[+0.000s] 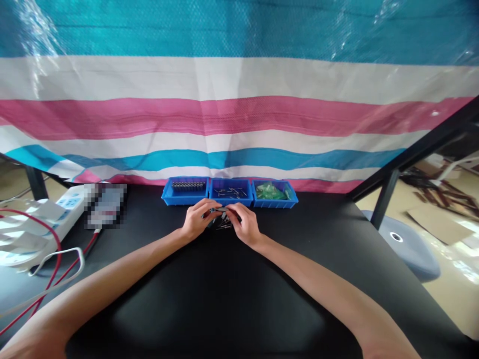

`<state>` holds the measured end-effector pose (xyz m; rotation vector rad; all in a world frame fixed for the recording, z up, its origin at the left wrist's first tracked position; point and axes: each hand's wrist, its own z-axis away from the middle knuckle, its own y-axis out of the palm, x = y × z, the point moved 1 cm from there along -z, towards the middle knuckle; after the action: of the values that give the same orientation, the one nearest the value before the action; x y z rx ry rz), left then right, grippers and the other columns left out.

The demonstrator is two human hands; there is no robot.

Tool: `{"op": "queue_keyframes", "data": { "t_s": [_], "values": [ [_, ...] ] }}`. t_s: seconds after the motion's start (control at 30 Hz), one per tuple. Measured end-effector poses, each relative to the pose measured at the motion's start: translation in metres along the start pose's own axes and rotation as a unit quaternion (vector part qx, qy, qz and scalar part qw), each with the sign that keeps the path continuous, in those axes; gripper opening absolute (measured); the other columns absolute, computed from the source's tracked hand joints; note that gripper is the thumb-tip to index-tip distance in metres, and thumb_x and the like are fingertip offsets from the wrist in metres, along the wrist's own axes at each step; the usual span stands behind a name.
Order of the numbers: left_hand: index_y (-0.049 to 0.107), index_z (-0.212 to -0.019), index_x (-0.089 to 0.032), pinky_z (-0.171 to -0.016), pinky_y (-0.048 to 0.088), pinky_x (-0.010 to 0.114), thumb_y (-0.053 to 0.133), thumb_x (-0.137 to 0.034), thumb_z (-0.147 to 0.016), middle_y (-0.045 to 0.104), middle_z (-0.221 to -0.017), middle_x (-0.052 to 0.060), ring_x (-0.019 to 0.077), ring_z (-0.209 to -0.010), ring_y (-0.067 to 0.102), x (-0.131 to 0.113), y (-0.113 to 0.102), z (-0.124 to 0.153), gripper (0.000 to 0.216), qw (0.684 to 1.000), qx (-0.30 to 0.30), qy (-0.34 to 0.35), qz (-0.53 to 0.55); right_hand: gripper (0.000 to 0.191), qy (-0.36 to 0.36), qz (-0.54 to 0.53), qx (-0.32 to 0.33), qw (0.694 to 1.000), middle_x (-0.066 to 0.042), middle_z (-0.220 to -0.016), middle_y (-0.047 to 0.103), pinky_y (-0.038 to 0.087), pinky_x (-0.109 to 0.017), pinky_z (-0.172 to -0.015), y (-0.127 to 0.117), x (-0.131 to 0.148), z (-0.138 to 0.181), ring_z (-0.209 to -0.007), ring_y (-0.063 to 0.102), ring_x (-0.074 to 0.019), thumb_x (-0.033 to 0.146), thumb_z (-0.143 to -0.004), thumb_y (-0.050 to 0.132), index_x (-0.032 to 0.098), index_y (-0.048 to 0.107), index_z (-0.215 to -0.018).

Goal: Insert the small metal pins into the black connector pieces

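My left hand and my right hand meet over the black table, fingers closed in a pinch. Between the fingertips shows a small grey piece, too small and too covered to name. Under the hands lie several thin metal pins, partly hidden by the fingers. Just beyond stand three blue bins side by side. A row of dark metal cylinders lines the left bin. Thin loose metal pins lie scattered in the middle bin. Green see-through plastic pieces or bags fill the right bin.
A striped plastic sheet hangs behind the bins. On the left lie a white power strip with plugs, red and white cables, and a blurred-out device. A grey stool stands beyond the right table edge.
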<state>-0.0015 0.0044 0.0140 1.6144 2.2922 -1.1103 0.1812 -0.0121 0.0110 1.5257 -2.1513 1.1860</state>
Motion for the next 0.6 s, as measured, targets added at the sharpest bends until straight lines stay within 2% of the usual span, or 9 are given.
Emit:
{"op": "queue_keyframes", "data": {
  "t_s": [0.07,0.17,0.3,0.4,0.6],
  "values": [
    [0.066,-0.097,-0.018,-0.059,0.049,0.018,0.064,-0.025,-0.085,0.066,-0.090,0.005,0.0089,-0.066,0.057,-0.0013,-0.0003,-0.0005,0.014,1.000,-0.004,0.012,0.001,0.018,0.001,0.003,0.006,1.000,-0.007,-0.089,0.065,0.052,-0.030,-0.075,0.0008,-0.0006,0.0000,-0.082,0.063,-0.0184,0.026,-0.095,0.047,0.020,0.062,-0.103],
    [0.065,-0.094,-0.017,-0.056,0.048,0.018,0.063,-0.025,-0.085,0.065,-0.089,0.005,0.0066,-0.058,0.053,-0.0032,-0.0011,-0.0004,0.013,1.000,0.000,0.008,-0.005,0.018,0.008,0.011,0.008,1.000,-0.006,-0.086,0.065,0.052,-0.030,-0.073,0.0019,-0.0014,-0.0002,-0.079,0.063,-0.0179,0.026,-0.095,0.048,0.019,0.063,-0.099],
    [0.062,-0.095,-0.016,-0.054,0.046,0.018,0.062,-0.027,-0.086,0.065,-0.092,0.005,0.0041,-0.050,0.048,-0.0057,-0.0028,0.0004,0.015,0.999,0.013,-0.030,-0.006,0.017,0.018,0.016,0.002,1.000,-0.005,-0.080,0.064,0.051,-0.028,-0.069,0.0013,-0.0004,-0.0004,-0.072,0.061,-0.0165,0.026,-0.095,0.048,0.019,0.063,-0.092],
    [0.061,-0.097,-0.016,-0.055,0.046,0.017,0.058,-0.028,-0.087,0.068,-0.094,0.005,0.0044,-0.050,0.051,-0.0078,-0.0036,0.0006,0.016,0.998,0.021,-0.063,-0.010,0.013,0.017,-0.004,-0.004,1.000,-0.005,-0.083,0.064,0.050,-0.027,-0.069,-0.0009,0.0023,-0.0003,-0.072,0.061,-0.0156,0.024,-0.094,0.048,0.019,0.060,-0.095],
    [0.062,-0.098,-0.017,-0.055,0.046,0.017,0.058,-0.028,-0.087,0.071,-0.090,0.002,0.0043,-0.049,0.053,-0.0080,-0.0037,0.0010,0.016,0.997,0.022,-0.075,-0.013,0.008,0.014,-0.010,-0.006,1.000,-0.004,-0.082,0.064,0.050,-0.028,-0.069,-0.0038,0.0051,-0.0002,-0.071,0.062,-0.0158,0.023,-0.092,0.051,0.020,0.058,-0.095]
  ]
}}
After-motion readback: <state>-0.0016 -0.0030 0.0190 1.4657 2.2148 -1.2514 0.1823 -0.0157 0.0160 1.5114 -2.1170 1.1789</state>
